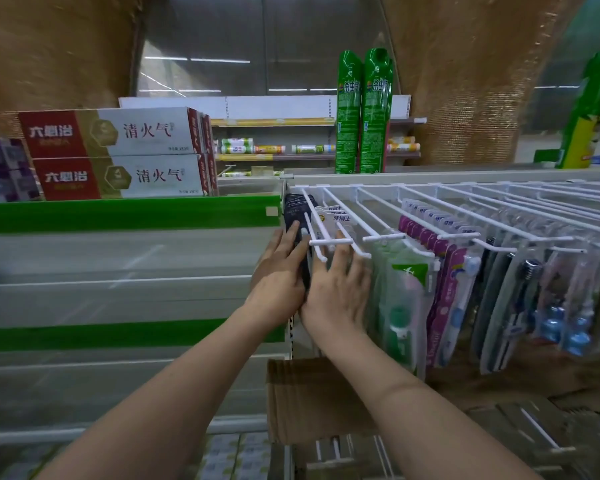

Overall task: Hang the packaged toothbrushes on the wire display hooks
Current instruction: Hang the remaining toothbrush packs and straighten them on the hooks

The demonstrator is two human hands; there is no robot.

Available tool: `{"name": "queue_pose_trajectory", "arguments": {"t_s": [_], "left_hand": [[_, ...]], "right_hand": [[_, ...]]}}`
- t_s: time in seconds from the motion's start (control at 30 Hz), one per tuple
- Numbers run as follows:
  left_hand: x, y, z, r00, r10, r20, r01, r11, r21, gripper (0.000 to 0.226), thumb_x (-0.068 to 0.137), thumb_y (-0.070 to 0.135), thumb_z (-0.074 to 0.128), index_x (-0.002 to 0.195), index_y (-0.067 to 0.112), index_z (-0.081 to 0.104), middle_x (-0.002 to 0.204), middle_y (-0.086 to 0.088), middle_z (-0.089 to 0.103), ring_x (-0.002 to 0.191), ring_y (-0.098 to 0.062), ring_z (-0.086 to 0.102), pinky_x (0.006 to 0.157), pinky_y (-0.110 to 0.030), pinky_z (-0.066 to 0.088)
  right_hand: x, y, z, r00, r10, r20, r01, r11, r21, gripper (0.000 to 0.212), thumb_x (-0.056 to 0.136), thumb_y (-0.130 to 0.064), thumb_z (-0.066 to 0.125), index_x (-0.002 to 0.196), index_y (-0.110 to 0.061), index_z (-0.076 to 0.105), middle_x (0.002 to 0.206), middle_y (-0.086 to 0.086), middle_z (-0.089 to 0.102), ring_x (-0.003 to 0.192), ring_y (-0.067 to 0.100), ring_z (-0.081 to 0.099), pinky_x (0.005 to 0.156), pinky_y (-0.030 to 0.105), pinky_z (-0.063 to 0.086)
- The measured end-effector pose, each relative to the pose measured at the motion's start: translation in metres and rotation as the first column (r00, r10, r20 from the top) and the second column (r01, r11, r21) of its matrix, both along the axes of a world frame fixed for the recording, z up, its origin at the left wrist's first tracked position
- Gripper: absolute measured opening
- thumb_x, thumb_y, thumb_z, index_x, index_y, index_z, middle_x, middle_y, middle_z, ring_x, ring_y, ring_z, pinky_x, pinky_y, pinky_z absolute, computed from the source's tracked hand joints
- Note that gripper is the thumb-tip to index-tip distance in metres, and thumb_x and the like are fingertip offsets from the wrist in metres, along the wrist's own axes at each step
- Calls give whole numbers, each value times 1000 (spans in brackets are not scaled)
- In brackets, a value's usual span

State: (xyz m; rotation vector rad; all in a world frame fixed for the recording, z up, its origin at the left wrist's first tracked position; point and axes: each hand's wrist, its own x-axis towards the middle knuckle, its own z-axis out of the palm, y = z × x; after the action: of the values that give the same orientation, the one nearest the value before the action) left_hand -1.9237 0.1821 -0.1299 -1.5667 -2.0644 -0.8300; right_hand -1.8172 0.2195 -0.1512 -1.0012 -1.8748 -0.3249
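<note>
Two bare hands meet at the leftmost wire display hooks (329, 233) of a shop rack: left hand (280, 271) lies flat w/ straight fingers against the dark packaged toothbrushes (297, 216) hanging at the far-left hook, its grip wide and pressing, not curled; right hand (340, 289) is spread w/ fingers straight, fingertips up by the hook ends, palm against the clear-and-green toothbrush packs (400, 289) just beside, grip likewise wide, holding nothing that can be seen. Dark pack sits between the two hands, partly hidden by them, so whether it is fully threaded on its hook cannot be told. Further right along the rack hang purple-carded packs (444, 271), then grey and blue-handled ones (534, 299), packed close on their hooks, blurred toward the frame edge. Below the wrists, an open cardboard box (312, 393) stands by the rack upright; contents not visible. Left of the rack, a green-edged shelf (129, 213) carries stacked red-and-white toothpaste cartons (118, 154) w/ purple boxes (4, 168) beside them. Two tall green spray cans (364, 112) stand on top of the rack's back rail, w/ rolls of goods (253, 147) on shelves behind.
</note>
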Motion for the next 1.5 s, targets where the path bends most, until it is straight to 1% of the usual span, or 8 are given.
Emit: {"name": "queue_pose_trajectory", "arguments": {"t_s": [0.3, 0.43, 0.63, 0.73, 0.97, 1.17, 1.43, 1.5], "left_hand": [[1, 5, 13, 986, 76, -147, -93, 989, -112, 72, 100, 29, 51, 162, 30, 16, 171, 8, 1, 156, -18, -12, 126, -40, 5], [-2, 5, 8, 983, 93, -160, -109, 990, -95, 65, 99, 29, 46, 160, 31, 26, 171, 6, 10, 157, -23, -3, 125, -45, 7], [12, 2, 8, 955, -167, 245, 87, 947, 308, 39, 98, 19, 49, 132, 28, 64, 117, 2, 72, 110, -22, 61, 88, -29, 48], [15, 9, 13, 910, -218, 352, 76, 924, 375, 34, 97, 21, 53, 125, 31, 67, 108, 6, 72, 98, -14, 65, 84, -26, 50], [13, 23, 16, 878, -129, 460, -41, 939, 341, 19, 95, 23, 59, 105, 22, 76, 96, 2, 67, 81, -8, 57, 67, -1, 35], [25, 26, 18, 757, -165, 633, -71, 941, 331, 24, 99, 21, 57, 116, 15, 73, 109, -9, 67, 103, -27, 64, 93, -37, 53], [23, 17, 21, 676, -269, 686, 22, 938, 346, 34, 102, 25, 52, 130, 40, 64, 118, 5, 73, 110, -18, 67, 99, -45, 55], [19, 20, 21, 683, -223, 696, 2, 953, 304, 34, 104, 31, 50, 133, 45, 61, 122, 6, 71, 112, -19, 65, 100, -44, 54]], "right_hand": [[-11, 17, -2, 1000, -8, 6, 8, 1000, 8, 53, 90, -20, 65, 142, -19, 56, 141, 22, 46, 130, 46, 40, 104, 57, 37], [-9, 18, -2, 998, 51, -21, -51, 999, 7, 54, 86, -17, 65, 140, -18, 57, 133, 24, 54, 125, 49, 47, 101, 60, 42], [-4, 16, 0, 937, 242, -253, -238, 970, 49, 48, 99, -30, 41, 141, -11, 56, 137, 27, 49, 130, 49, 41, 107, 59, 38], [-7, 17, -2, 869, 332, -367, -320, 943, 96, 45, 99, -21, 53, 143, -11, 49, 146, 28, 42, 138, 48, 38, 112, 60, 35], [-1, 16, 21, 722, 273, -636, -548, 787, -284, 86, 88, -29, 72, 156, -15, 21, 154, 14, 40, 140, 31, 40, 115, 46, 36], [-5, 25, 34, 647, 123, -752, -660, 584, -472, 85, 80, -35, 80, 149, -19, 32, 138, 10, 56, 126, 31, 55, 104, 47, 47], [-6, 34, 37, 488, 185, -853, -821, 430, -376, 72, 83, -14, 81, 132, -40, 35, 102, -13, 62, 95, 1, 63, 95, 27, 51], [-7, 35, 40, 469, 188, -863, -834, 417, -362, 71, 81, -10, 82, 127, -39, 36, 107, -7, 62, 100, 9, 64, 99, 34, 51]]}}
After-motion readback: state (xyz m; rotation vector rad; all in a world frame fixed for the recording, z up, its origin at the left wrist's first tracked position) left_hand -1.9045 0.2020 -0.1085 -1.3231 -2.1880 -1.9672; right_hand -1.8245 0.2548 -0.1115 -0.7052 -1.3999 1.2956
